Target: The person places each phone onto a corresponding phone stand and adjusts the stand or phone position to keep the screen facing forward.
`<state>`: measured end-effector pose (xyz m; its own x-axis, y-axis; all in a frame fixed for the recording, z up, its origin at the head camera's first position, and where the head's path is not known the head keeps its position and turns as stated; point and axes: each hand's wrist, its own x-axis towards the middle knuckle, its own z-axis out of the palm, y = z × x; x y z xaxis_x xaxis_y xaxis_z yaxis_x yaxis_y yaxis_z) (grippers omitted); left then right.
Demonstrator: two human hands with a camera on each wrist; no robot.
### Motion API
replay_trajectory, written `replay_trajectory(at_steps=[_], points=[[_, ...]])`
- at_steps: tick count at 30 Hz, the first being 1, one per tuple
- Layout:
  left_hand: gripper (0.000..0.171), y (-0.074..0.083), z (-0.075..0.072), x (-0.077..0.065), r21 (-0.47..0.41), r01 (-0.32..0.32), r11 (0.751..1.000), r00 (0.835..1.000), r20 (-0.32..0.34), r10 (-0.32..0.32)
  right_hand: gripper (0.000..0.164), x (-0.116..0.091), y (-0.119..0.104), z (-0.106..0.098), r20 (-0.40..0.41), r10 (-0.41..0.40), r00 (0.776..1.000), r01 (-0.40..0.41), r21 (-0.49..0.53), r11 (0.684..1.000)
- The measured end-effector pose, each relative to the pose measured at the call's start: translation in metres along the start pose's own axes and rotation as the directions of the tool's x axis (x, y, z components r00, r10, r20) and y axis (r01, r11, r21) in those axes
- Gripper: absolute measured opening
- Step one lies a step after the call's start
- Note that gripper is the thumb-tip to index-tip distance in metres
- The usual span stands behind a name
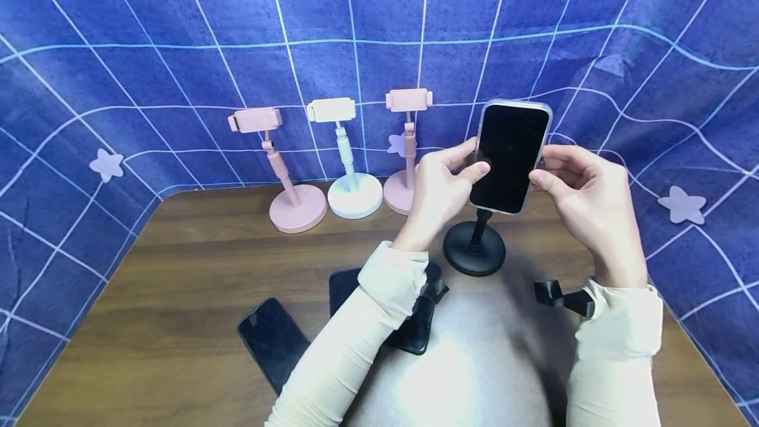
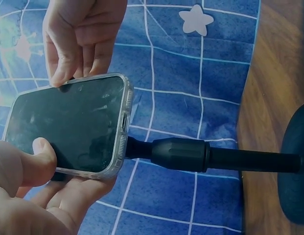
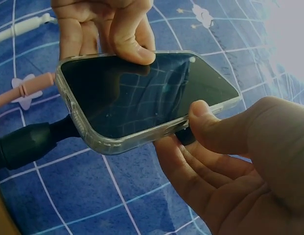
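Note:
A smartphone (image 1: 513,157) in a clear case, its screen dark, stands upright at the head of a black phone stand (image 1: 474,248). My left hand (image 1: 446,184) grips its left edge, thumb on the screen and fingers behind. At the opposite edge my right hand (image 1: 587,199) pinches with its thumb at the side of the case and fingers behind. In the right wrist view a dark piece of the stand's holder (image 3: 186,135) shows between the right thumb and fingers. The phone (image 2: 68,125) hides most of the holder.
Behind stand a pink phone stand (image 1: 298,208), a white one (image 1: 354,196) and another pink one (image 1: 398,193), partly behind the left hand. A dark phone (image 1: 273,341) and another black phone (image 1: 420,328) lie under the left forearm. Black straps hang near both sleeves.

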<state>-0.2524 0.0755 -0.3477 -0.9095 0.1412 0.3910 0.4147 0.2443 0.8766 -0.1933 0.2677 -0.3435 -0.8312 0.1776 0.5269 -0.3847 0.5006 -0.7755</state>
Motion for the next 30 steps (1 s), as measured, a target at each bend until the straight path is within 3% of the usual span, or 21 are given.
replay_trajectory(at_steps=[8, 13, 19, 22, 25, 30], points=[[0.045, -0.003, -0.005, 0.001, 0.028, 0.000, 1.000, 0.999, 0.034, -0.001, 0.028, 0.000, -0.001, 0.002, 0.068, -0.007, 0.998, 0.007, 0.002, 1.000], [0.055, -0.016, -0.007, -0.009, -0.011, 0.045, 0.999, 0.997, 0.061, -0.044, 0.023, -0.009, 0.002, 0.005, 0.107, -0.004, 0.994, 0.002, 0.018, 1.000], [0.048, -0.032, -0.015, -0.023, -0.035, 0.061, 0.998, 0.986, 0.155, -0.055, 0.023, -0.015, 0.002, 0.002, 0.100, -0.017, 0.995, 0.018, 0.000, 1.000], [0.046, -0.036, -0.026, -0.026, -0.027, 0.042, 0.999, 0.982, 0.184, -0.036, 0.021, -0.013, -0.002, -0.001, 0.037, -0.036, 0.999, 0.036, -0.015, 0.999], [0.044, -0.038, -0.041, -0.025, 0.009, 0.004, 1.000, 0.988, 0.152, -0.005, 0.021, -0.010, -0.011, -0.003, -0.089, -0.049, 0.995, 0.046, -0.032, 0.998], [0.038, -0.044, -0.064, -0.025, 0.067, -0.002, 0.998, 0.997, 0.079, -0.003, 0.022, -0.018, -0.038, -0.007, -0.306, -0.091, 0.948, 0.075, -0.064, 0.995]])
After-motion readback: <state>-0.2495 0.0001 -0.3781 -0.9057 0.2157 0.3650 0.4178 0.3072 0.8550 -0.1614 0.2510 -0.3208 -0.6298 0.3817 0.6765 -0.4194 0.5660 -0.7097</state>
